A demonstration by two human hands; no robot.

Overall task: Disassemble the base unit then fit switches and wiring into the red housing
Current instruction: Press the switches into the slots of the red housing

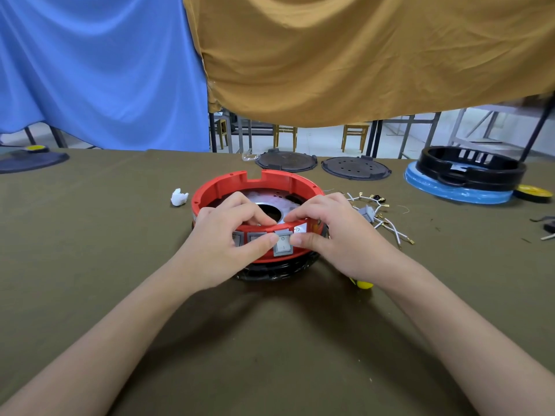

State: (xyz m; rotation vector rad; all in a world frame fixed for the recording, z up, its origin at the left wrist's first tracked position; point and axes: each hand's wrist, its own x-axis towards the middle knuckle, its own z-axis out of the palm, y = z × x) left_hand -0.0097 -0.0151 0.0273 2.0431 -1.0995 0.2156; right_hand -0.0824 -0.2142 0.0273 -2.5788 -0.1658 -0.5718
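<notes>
From the head camera, the red housing (258, 187) sits near the middle of the olive-covered table (120, 235), resting on a black ring (276, 273) that shows under its near edge. Both hands meet at its near wall. The left hand (222, 235) curls its fingers over the rim into the inside, while its thumb presses against the left edge of a grey rocker switch (283, 244) seated in the wall. The right hand (333, 226) mirrors it: fingers hooked over the rim, thumb against the switch's right edge, so the switch is pinched between the two thumbs. Two more switches (255, 236) sit in the wall just left of it, partly hidden by the left hand. To the right of the housing lies a loose bundle of white wires (378, 217) with another grey switch among them. A yellow tool handle (364, 284) pokes out beneath the right wrist. A crumpled white tissue (179, 197) lies left of the housing.
</notes>
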